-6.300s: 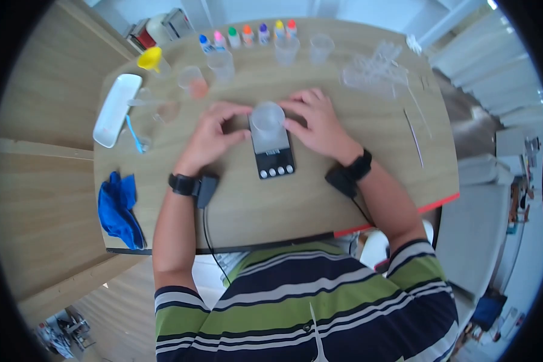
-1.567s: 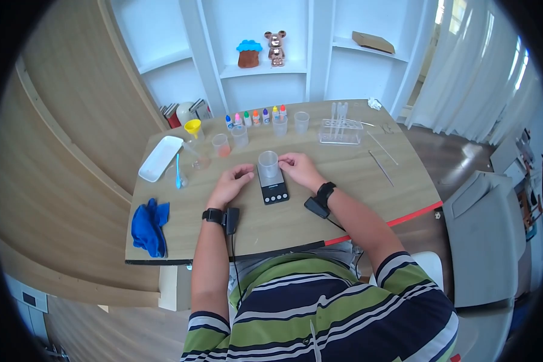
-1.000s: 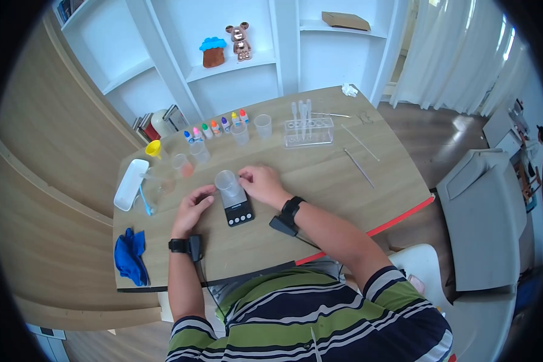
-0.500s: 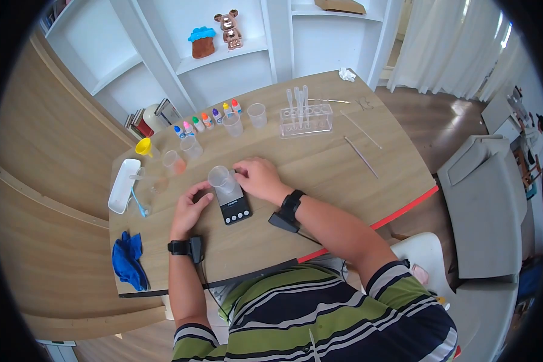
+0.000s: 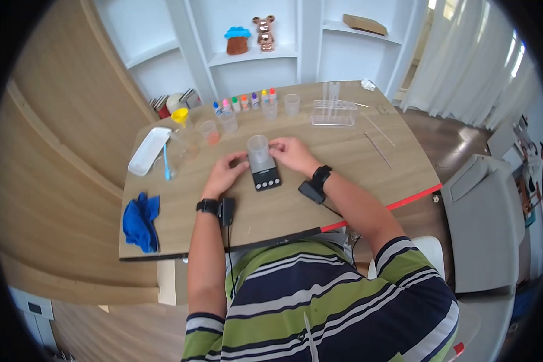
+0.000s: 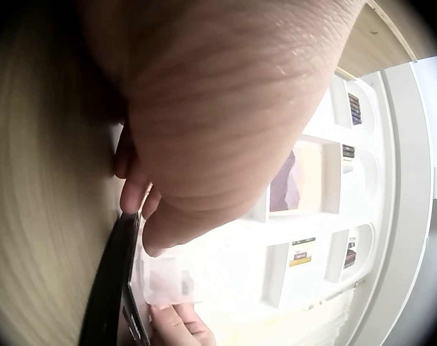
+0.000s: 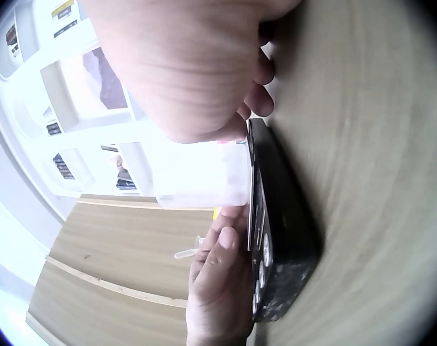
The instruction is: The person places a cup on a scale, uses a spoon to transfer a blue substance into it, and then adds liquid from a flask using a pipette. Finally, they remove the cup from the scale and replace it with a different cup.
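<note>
A clear plastic cup [image 5: 258, 149] stands upright on the plate of a small black digital scale [image 5: 266, 178], whose front carries a row of round buttons. To the left of the scale, my left hand [image 5: 224, 173] rests on the table with relaxed fingers, fingertips right at the scale's edge. My right hand [image 5: 294, 154] lies on the opposite side, its loosely bent fingers close by the cup and the scale's far right edge. The right wrist view shows the cup [image 7: 204, 176] on the scale [image 7: 283, 231] between both hands. Neither hand grips anything visible.
Small dye bottles [image 5: 245, 102] with coloured caps line the back, behind several plastic cups. A clear test-tube rack [image 5: 333, 114] stands back right, with thin rods [image 5: 377, 150] nearby. At left are a white tray [image 5: 149, 151], a yellow funnel [image 5: 180, 116] and a blue cloth [image 5: 141, 223].
The head view has swung and shifted. Against the oldest frame, my left hand sits slightly lower beside the scale. Cup and scale stay together, and both hands remain at their sides.
</note>
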`<state>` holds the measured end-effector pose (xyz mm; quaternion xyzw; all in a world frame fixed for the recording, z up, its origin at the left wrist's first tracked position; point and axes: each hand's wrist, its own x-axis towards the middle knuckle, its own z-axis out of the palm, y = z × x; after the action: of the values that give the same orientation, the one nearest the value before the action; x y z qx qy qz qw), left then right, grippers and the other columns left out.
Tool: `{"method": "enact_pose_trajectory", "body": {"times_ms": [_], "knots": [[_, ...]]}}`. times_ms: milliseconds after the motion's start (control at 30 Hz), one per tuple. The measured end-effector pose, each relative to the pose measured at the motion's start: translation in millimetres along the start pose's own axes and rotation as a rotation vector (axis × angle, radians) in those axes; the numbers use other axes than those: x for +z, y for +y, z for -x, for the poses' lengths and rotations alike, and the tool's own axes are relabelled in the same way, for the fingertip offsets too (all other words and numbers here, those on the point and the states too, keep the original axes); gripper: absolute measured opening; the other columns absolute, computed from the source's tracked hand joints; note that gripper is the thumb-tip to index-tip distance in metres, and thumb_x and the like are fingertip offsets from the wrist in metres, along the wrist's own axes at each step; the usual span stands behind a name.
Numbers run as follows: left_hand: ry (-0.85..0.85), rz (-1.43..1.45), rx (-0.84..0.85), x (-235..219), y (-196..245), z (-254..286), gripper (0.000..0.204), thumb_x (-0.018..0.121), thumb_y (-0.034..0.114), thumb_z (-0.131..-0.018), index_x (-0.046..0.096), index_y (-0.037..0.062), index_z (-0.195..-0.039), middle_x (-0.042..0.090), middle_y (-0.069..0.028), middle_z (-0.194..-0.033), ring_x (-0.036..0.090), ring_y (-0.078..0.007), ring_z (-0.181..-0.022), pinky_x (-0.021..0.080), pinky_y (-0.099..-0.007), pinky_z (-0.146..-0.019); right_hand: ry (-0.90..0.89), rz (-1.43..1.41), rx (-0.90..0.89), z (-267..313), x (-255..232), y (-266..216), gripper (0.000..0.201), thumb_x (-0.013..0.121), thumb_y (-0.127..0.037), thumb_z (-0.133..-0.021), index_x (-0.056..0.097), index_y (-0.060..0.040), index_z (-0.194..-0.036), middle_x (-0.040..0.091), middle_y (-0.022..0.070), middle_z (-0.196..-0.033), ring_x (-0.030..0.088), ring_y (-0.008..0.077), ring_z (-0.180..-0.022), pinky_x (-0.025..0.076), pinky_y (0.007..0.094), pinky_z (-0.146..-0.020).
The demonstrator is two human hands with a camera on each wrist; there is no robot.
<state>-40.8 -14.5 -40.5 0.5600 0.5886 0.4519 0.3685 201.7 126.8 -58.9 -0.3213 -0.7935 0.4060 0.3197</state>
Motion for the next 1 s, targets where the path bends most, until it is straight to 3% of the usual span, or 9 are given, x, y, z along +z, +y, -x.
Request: {"method": "enact_pose_trajectory", "body": {"times_ms": [67, 300, 600, 733, 800, 933, 1000], "knots": [[0.017, -0.016, 0.008, 0, -6, -2, 0.047, 0.080, 0.017, -0.100, 0.070, -0.0006, -0.143, 0.076, -0.0100, -0.134, 0.069, -0.0176, -0.121, 0.052, -0.0342, -0.110, -0.007, 0.000, 0.012, 1, -3, -5, 0.036, 0.079, -0.025, -0.097, 0.079, -0.0042, -0.126, 0.079, 0.0095, -0.093, 0.072, 0.0188, -0.082, 0.058, 0.0355, -0.079], [-0.020, -0.191, 0.077, -2, 5, 1, 0.058, 0.088, 0.022, -0.091, 0.072, 0.0022, -0.143, 0.075, -0.0142, -0.137, 0.067, -0.0245, -0.130, 0.048, -0.0388, -0.116, -0.081, -0.042, 0.010, 4, -8, -12, 0.038, 0.080, -0.019, -0.098, 0.077, -0.0043, -0.133, 0.072, 0.0013, -0.087, 0.062, 0.0114, -0.077, 0.054, 0.0313, -0.073], [-0.049, -0.212, 0.140, 0, 24, 7, 0.060, 0.090, 0.023, -0.088, 0.073, 0.0047, -0.142, 0.075, -0.0165, -0.138, 0.064, -0.0306, -0.133, 0.045, -0.0430, -0.119, -0.113, -0.020, -0.032, 4, -10, -12, 0.038, 0.080, -0.018, -0.098, 0.078, -0.0079, -0.134, 0.068, -0.0010, -0.083, 0.059, 0.0103, -0.075, 0.053, 0.0311, -0.071], [-0.009, -0.280, 0.154, 1, 6, 2, 0.058, 0.090, 0.022, -0.088, 0.073, 0.0052, -0.141, 0.075, -0.0161, -0.137, 0.064, -0.0304, -0.132, 0.045, -0.0431, -0.118, -0.132, -0.059, -0.012, 5, -11, -16, 0.036, 0.081, -0.017, -0.097, 0.079, -0.0091, -0.133, 0.068, -0.0007, -0.083, 0.059, 0.0109, -0.075, 0.053, 0.0314, -0.072], [0.004, -0.269, 0.161, 1, 3, 0, 0.059, 0.091, 0.026, -0.085, 0.075, 0.0102, -0.140, 0.076, -0.0170, -0.134, 0.063, -0.0351, -0.130, 0.047, -0.0448, -0.117, -0.139, -0.047, 0.013, 5, -13, -17, 0.036, 0.081, -0.017, -0.097, 0.079, -0.0088, -0.132, 0.069, -0.0001, -0.083, 0.060, 0.0116, -0.075, 0.053, 0.0317, -0.073], [-0.015, -0.267, 0.153, 1, 5, 2, 0.058, 0.090, 0.027, -0.086, 0.076, 0.0106, -0.140, 0.075, -0.0164, -0.133, 0.062, -0.0349, -0.131, 0.047, -0.0445, -0.118, -0.122, -0.035, 0.009, 5, -12, -16, 0.035, 0.081, -0.016, -0.097, 0.079, -0.0084, -0.132, 0.069, 0.0009, -0.082, 0.060, 0.0122, -0.075, 0.053, 0.0319, -0.073], [0.012, -0.293, 0.133, 2, 5, 1, 0.057, 0.090, 0.023, -0.089, 0.073, 0.0064, -0.142, 0.074, -0.0143, -0.136, 0.065, -0.0277, -0.130, 0.046, -0.0412, -0.117, -0.132, -0.071, -0.003, 5, -12, -14, 0.035, 0.081, -0.015, -0.097, 0.079, -0.0080, -0.132, 0.070, 0.0018, -0.082, 0.061, 0.0125, -0.075, 0.054, 0.0323, -0.073]]}}
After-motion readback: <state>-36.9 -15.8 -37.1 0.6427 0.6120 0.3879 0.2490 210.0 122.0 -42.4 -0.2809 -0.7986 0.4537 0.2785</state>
